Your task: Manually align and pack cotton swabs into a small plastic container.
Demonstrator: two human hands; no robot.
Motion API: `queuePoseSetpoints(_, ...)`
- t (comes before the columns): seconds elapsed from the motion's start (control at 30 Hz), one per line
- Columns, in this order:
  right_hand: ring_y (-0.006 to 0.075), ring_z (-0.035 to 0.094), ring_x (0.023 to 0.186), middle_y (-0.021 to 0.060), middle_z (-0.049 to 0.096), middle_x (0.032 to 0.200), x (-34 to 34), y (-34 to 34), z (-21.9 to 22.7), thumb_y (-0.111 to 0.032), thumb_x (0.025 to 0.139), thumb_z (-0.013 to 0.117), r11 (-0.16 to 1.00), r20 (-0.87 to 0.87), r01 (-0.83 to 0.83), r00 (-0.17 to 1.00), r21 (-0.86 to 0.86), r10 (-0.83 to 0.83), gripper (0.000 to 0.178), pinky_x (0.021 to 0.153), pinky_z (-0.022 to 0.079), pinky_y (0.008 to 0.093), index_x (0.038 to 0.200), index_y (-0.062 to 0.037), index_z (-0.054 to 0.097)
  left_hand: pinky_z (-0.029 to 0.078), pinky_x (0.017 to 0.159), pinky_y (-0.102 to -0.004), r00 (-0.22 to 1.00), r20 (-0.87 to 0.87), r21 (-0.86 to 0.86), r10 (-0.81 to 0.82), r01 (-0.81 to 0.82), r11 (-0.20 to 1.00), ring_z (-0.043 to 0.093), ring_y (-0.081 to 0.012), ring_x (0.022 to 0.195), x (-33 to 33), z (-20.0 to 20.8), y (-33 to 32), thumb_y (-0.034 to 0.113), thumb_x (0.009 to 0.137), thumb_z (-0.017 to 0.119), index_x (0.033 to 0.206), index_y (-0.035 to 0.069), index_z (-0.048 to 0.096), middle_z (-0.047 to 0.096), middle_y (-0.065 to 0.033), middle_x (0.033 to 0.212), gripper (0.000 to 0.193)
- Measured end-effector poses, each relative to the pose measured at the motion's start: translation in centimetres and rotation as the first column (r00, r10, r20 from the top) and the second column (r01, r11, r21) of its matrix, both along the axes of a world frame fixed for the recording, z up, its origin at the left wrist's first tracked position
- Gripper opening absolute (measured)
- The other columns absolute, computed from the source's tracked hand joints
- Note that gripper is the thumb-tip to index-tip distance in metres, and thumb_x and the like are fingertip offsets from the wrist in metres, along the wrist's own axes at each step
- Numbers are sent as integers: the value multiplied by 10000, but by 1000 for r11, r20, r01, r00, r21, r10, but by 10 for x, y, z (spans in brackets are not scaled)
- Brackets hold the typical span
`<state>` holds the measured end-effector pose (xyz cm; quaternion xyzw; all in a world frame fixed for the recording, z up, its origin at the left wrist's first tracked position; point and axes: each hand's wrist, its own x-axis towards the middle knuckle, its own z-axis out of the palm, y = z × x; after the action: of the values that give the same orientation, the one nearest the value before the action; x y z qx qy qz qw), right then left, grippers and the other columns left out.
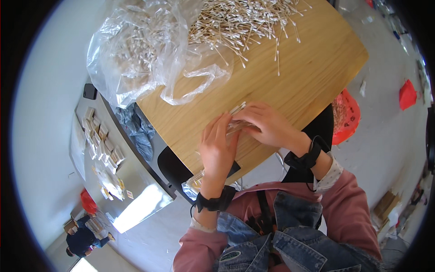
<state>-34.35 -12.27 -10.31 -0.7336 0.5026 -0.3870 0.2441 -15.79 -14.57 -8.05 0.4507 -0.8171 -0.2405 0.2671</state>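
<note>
Holding a small bundle of cotton swabs [237, 108] over the near part of the wooden table [312, 68], we pinched it between the left hand [216, 147] and right hand [270, 124], fingers close together, presumably to align the sticks; exact fingertip contact was hidden. The heap of loose swabs [244, 20] lay beyond, probably for easy reach, beside a clear plastic bag [131, 59].

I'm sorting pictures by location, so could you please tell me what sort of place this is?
Probably a packing workshop: loose cotton swabs lie heaped on a wooden table beside a clear plastic bag of more, and small packets lie on a grey side table.
</note>
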Motion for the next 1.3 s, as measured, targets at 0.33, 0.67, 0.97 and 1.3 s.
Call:
queuePoseSetpoints(0.33, 276, 637, 1005, 68, 690, 1021, -5, 6, 8, -76, 883, 666, 1000, -197, 22, 980, 12, -19, 221, 890, 501, 402, 1102, -100, 680, 563, 842, -370, 997, -64, -219, 35, -48, 975, 699, -272, 968, 4, -25, 2, -7, 810, 741, 917, 9, 732, 755, -97, 1013, 108)
queuePoseSetpoints(0.67, 319, 629, 1007, 105, 688, 1023, -37, 10, 13, -35, 903, 620, 962, -353, 273, 900, 4, -254, 253, 876, 500, 423, 1143, -102, 661, 565, 784, -365, 999, -28, -229, 33, -39, 973, 680, -261, 921, 25, -24, 13, -11, 767, 731, 909, 18, 708, 745, -80, 1021, 146)
queuePoseSetpoints(0.97, 350, 607, 1066, 136, 664, 1147, 31, -34, 4, 6, 911, 574, 994, -137, 98, 985, -52, -104, 376, 912, 490, 437, 1280, -68, 581, 493, 977, -449, 998, 32, -125, 62, -58, 990, 630, -343, 1132, 19, -17, 26, 70, 820, 747, 1174, 7, 653, 657, -166, 1280, 372)
queuePoseSetpoints(1.3, 367, 570, 1167, 165, 624, 1234, -43, 1, -5, 90, 866, 547, 869, -31, 490, 870, -69, -493, 453, 988, 472, 438, 1303, -27, 544, 177, 1226, -512, 889, 454, -91, 59, -19, 996, 200, -378, 1524, -31, -34, 25, 560, 876, 637, 1509, -124, 260, 246, -285, 1606, 1005)
